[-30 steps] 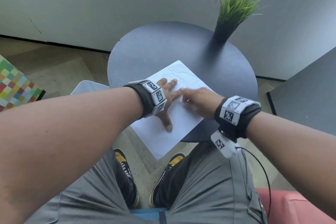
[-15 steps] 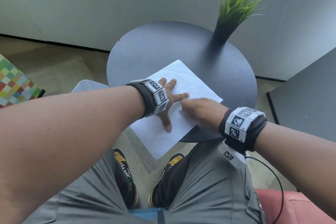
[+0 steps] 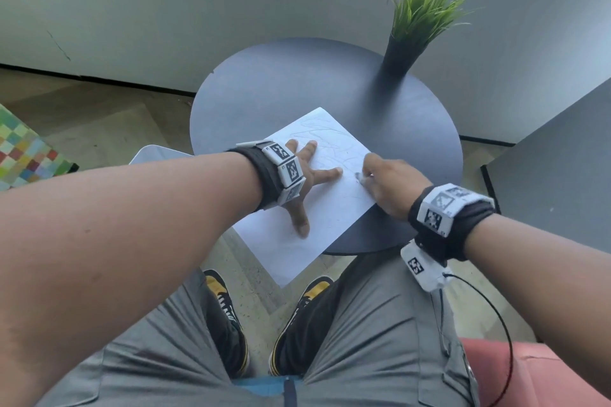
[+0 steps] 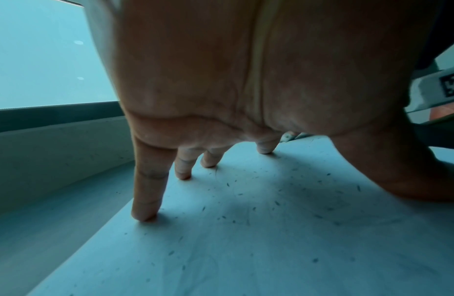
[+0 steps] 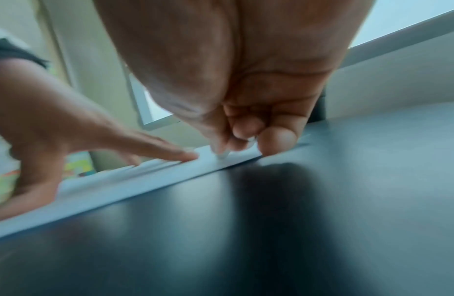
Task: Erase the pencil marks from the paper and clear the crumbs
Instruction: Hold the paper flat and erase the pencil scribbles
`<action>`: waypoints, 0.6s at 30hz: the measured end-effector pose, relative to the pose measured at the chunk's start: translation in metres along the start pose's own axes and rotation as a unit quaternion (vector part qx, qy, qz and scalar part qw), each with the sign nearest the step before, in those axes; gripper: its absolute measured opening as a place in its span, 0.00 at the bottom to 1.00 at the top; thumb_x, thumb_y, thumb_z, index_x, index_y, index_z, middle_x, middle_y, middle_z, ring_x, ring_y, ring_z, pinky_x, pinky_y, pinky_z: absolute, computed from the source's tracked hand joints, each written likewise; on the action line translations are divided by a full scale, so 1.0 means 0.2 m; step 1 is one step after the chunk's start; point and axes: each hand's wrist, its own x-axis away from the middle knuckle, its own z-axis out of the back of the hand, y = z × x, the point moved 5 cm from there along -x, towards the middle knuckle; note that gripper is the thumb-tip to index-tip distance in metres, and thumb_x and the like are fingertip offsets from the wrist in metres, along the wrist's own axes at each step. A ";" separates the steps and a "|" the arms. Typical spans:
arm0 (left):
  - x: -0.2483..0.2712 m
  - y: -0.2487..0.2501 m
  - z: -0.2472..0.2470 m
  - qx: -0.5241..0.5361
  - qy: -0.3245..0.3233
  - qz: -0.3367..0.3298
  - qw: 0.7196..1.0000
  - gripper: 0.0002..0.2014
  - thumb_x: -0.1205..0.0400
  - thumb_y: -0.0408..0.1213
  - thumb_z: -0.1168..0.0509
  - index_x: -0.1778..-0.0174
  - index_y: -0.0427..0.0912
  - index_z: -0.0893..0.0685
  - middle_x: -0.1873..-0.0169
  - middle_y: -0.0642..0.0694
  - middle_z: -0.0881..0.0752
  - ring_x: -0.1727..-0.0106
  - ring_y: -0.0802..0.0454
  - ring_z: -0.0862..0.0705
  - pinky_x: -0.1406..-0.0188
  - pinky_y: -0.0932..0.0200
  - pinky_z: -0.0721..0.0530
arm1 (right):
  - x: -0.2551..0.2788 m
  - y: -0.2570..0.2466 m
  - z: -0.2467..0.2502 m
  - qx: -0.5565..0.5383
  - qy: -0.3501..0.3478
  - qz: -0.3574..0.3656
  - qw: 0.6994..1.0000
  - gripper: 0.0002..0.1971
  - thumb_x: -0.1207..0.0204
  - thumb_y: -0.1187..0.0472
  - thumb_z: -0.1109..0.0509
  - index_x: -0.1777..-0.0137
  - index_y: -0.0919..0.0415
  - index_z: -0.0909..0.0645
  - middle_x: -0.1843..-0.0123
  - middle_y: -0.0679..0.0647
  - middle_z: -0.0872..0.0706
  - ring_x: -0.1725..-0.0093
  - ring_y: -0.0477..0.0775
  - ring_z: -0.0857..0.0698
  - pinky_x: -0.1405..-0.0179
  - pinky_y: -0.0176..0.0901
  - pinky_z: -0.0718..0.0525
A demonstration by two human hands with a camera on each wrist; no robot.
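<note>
A white sheet of paper with faint pencil scribbles lies on the round dark table, its near corner hanging over the table's edge. My left hand lies flat on the paper with fingers spread, pressing it down. In the left wrist view the fingertips touch the paper, which is strewn with dark eraser crumbs. My right hand pinches a small white eraser against the paper near its right edge. The right wrist view, blurred, shows the eraser tip on the paper.
A potted green plant stands at the table's far right. A second dark table is at the right, a white object at the left below the table, a chequered cushion far left. My knees and shoes are below.
My right hand with the eraser has slid from the middle of the paper towards its right edge. The left hand has stayed pressed on the sheet.
</note>
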 end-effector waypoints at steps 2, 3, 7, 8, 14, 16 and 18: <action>-0.01 0.00 0.00 0.000 -0.005 0.000 1.000 0.67 0.45 0.74 0.24 0.22 0.77 0.67 0.16 0.40 0.69 0.16 0.27 0.62 0.27 0.18 0.42 | 0.07 -0.14 -0.06 0.007 -0.006 0.093 0.996 0.08 0.15 0.50 0.43 0.49 0.55 0.32 0.57 0.49 0.24 0.57 0.57 0.24 0.59 0.46 0.29; -0.01 0.01 0.00 0.001 -0.010 0.002 1.000 0.67 0.45 0.73 0.23 0.22 0.78 0.68 0.16 0.40 0.70 0.16 0.27 0.62 0.26 0.17 0.43 | 0.12 -0.20 -0.10 -0.005 -0.027 0.148 0.989 0.08 0.14 0.50 0.43 0.51 0.53 0.32 0.58 0.48 0.25 0.57 0.56 0.24 0.59 0.46 0.30; -0.01 0.02 0.01 -0.002 -0.014 0.004 1.000 0.66 0.44 0.73 0.23 0.23 0.79 0.68 0.16 0.39 0.71 0.16 0.25 0.62 0.26 0.18 0.43 | 0.05 -0.05 -0.02 -0.001 -0.029 0.061 0.998 0.13 0.15 0.46 0.43 0.48 0.56 0.28 0.54 0.55 0.19 0.56 0.60 0.22 0.57 0.49 0.23; -0.01 0.02 0.01 0.000 -0.015 0.005 1.000 0.66 0.44 0.73 0.23 0.23 0.79 0.68 0.16 0.40 0.71 0.16 0.25 0.62 0.26 0.18 0.44 | 0.04 -0.01 -0.01 0.006 -0.016 0.031 0.999 0.13 0.15 0.47 0.43 0.47 0.57 0.29 0.55 0.55 0.20 0.56 0.62 0.22 0.58 0.50 0.23; 0.00 0.01 0.01 -0.006 -0.002 0.005 1.000 0.65 0.44 0.74 0.24 0.22 0.79 0.66 0.16 0.39 0.67 0.17 0.25 0.59 0.27 0.20 0.37 | 0.15 -0.16 -0.10 -0.018 -0.062 0.132 0.989 0.13 0.15 0.44 0.43 0.50 0.55 0.29 0.54 0.54 0.17 0.54 0.59 0.20 0.55 0.51 0.22; 0.00 0.01 0.01 0.005 0.007 0.007 1.000 0.64 0.45 0.76 0.26 0.23 0.79 0.65 0.16 0.39 0.66 0.18 0.26 0.57 0.29 0.20 0.35 | 0.08 -0.01 -0.03 -0.031 -0.031 0.032 0.999 0.13 0.16 0.43 0.42 0.49 0.52 0.27 0.52 0.55 0.16 0.52 0.61 0.19 0.52 0.52 0.19; 0.00 0.01 0.00 0.026 0.014 0.016 0.999 0.64 0.46 0.78 0.27 0.22 0.79 0.64 0.15 0.41 0.65 0.17 0.28 0.57 0.30 0.21 0.33 | 0.05 0.08 0.03 -0.084 -0.006 -0.031 0.996 0.11 0.17 0.44 0.40 0.48 0.51 0.26 0.53 0.55 0.16 0.52 0.60 0.19 0.51 0.51 0.19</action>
